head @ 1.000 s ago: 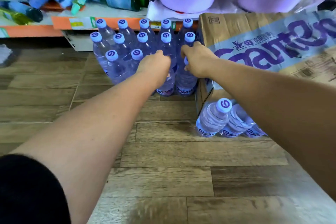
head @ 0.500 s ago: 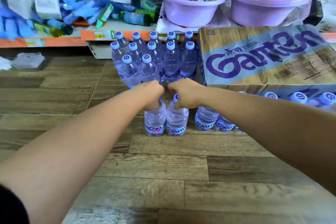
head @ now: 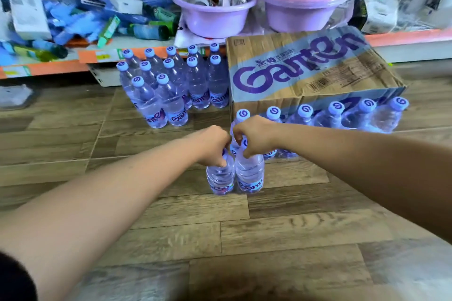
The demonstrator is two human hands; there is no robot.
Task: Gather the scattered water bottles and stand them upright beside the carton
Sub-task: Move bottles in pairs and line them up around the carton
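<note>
Two bottles point(head: 249, 173) pulled off the standing group point(head: 171, 85), left hand point(head: 214, 146) and right hand point(head: 254, 135) clamped on their necks, seemingly repositioning by the carton point(head: 305, 68).

Head camera looks forward-down toward the carton point(head: 305, 76), seemingly from nearby.
</note>
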